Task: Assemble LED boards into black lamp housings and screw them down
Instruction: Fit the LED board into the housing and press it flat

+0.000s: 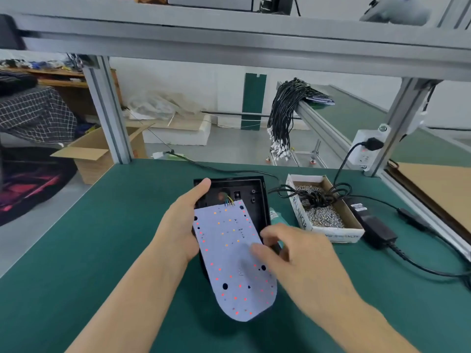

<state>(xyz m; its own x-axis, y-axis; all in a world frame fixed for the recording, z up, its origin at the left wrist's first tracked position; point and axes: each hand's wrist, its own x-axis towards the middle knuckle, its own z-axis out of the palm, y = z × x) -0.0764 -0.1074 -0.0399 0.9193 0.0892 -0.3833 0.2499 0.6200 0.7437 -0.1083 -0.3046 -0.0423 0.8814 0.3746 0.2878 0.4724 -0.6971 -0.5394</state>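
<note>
Right hand fingertips press LED board; left hand – grip on housing.

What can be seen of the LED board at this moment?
The LED board is a thin, pale, flat panel, square at its far end and rounded at its near end, dotted with red and orange points and dark holes. Thin coloured wires join its far edge. It lies askew over the black housing, not seated. The left hand grips the housing's left side; the right hand touches the board's right edge.
</note>
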